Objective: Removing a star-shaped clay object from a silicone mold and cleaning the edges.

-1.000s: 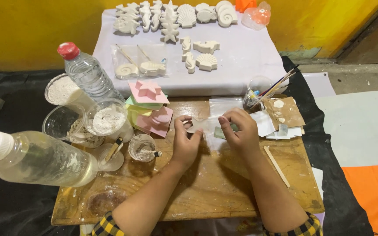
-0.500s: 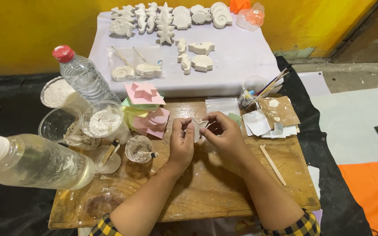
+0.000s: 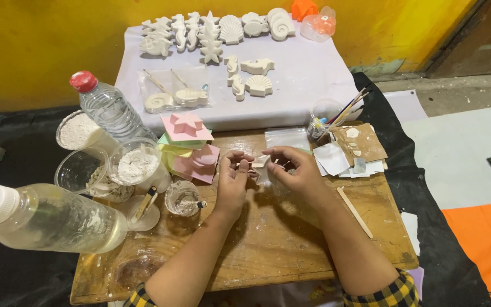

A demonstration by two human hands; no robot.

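Left hand: the left hand (image 3: 233, 181) is curled at the middle of the wooden counter (image 3: 268, 250), fingertips pinching the left end of a small white plaster piece (image 3: 258, 165).
Right hand: the right hand (image 3: 291, 170) meets it from 3 o'clock, thumb and forefinger closed on the same piece; a clear plastic bag (image 3: 274, 176) seems to lie under the fingers, though its edges are hard to make out.
Plaster piece: held just above the counter between both hands, at the centre of the view; its exact shape is too small to tell.
Handling: judged light, stiff and brittle, dusty rather than slippery; thin points would likely chip, so a hold by the thicker body with gentle pressure suits it best.
At 9 o'clock: pink and green moulds (image 3: 191, 149) stacked just beside the left hand, then cups of white powder (image 3: 134, 165) and a water bottle (image 3: 109, 111).
At 8 o'clock: a large bottle (image 3: 46, 219) lying on its side.
At 12 o'clock: a white cloth (image 3: 308, 85) carrying finished shell and star casts (image 3: 211, 34).
At 2 o'clock: a cup of brushes (image 3: 328, 116) and paper scraps (image 3: 350, 150).
At 4 o'clock: a wooden stick (image 3: 354, 204).
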